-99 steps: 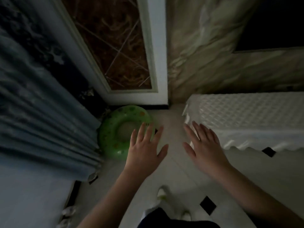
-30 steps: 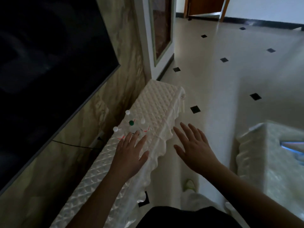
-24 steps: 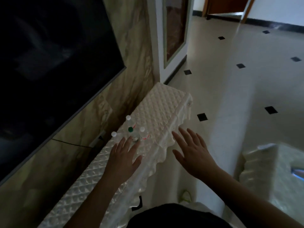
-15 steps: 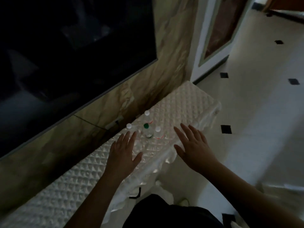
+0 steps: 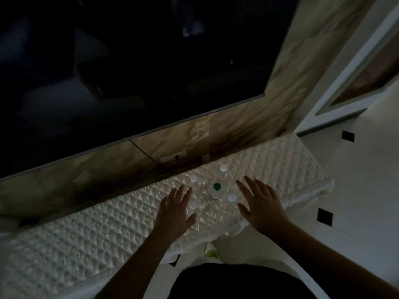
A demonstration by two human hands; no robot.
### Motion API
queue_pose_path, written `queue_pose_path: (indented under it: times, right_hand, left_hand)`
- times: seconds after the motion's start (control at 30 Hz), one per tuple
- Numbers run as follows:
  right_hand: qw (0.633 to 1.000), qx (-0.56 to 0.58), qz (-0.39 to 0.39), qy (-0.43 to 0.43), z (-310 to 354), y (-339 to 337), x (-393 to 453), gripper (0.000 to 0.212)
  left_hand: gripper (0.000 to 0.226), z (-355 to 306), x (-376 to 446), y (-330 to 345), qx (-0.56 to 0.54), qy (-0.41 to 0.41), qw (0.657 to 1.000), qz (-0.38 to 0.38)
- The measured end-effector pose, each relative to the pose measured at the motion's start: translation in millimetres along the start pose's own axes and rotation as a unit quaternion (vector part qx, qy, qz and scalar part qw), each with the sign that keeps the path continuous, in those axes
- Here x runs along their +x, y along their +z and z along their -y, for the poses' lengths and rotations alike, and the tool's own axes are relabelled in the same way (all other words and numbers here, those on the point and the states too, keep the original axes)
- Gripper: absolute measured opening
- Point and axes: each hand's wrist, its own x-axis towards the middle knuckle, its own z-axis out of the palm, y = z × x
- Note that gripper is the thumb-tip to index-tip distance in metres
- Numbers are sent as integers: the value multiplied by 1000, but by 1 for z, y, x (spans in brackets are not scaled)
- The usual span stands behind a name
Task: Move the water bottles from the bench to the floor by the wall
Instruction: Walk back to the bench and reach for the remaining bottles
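Standing close together on the quilted white table (image 5: 108, 238), the water bottles (image 5: 216, 190) form a small cluster toward its right part, seen almost from straight above, so mostly their caps show: four white ones and a green cap (image 5: 216, 186) in the middle. They are clear and hard to tell apart from the pale cover in this dim light. None has reached the floor (image 5: 356, 190) yet, so the task looks to be at its start.

From the head view, the left hand (image 5: 176, 209) hovers over the near left side of the cluster with its fingers straight and spread, holding nothing; one white cap sits just beside its thumb. The right hand (image 5: 260, 205) is likewise spread and empty on the near right side, just beside another white cap. Flanking the group this way probably sets up a grasp from both sides, perhaps one bottle per hand.

Behind the table a dark television (image 5: 129, 72) hangs on the marbled wall (image 5: 280, 104), with a cable running down to an outlet. A shoe tip (image 5: 210, 250) shows below the table's near edge.
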Motion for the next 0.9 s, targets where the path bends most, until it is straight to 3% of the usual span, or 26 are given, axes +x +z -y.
queue_pose_path:
  times: [0.13,0.4,0.6,0.77,0.9]
  right_hand:
    - [999,13,44,-3,-14,19,24,70]
    - [987,12,128,-92,-44,66,91,64]
    - [966,-54,214,-133,-46,111,120,59]
    - [956,-88,237,-147,-40,131,130,67]
    - [957,-84,239,-138,-41,140,133,57]
  left_hand:
    - [80,-5,28,21,9,-11,999,42]
    - [80,-18,74,80,15,-111,987,117]
    - [78,-28,90,117,-71,-194,961,185]
    - [67,-24,98,130,-134,-242,944,183]
    - [56,-22,95,134,-153,-257,943,143]
